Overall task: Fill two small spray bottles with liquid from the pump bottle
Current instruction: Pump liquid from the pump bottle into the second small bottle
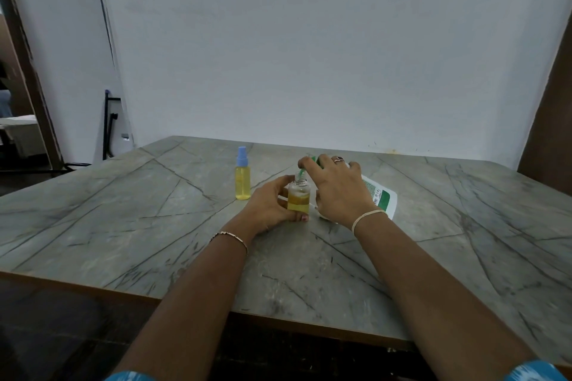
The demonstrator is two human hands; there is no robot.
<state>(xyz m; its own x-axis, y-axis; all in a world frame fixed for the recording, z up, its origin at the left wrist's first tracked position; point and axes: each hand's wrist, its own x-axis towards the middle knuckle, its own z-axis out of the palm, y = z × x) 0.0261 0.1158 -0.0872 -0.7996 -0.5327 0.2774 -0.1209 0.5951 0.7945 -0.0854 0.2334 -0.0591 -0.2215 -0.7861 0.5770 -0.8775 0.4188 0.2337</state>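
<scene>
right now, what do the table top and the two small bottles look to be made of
Table top: looks like polished grey stone or a stone-look laminate; dark veins, soft sheen. Capped bottle and open bottle: clear, glossy, probably plastic; yellow liquid shows through. Glass cannot be ruled out.

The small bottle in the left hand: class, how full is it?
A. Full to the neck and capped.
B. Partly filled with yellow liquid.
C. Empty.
B: the open bottle held by the left hand shows yellow liquid only in its lower part, with clear space above and no cap.
</scene>
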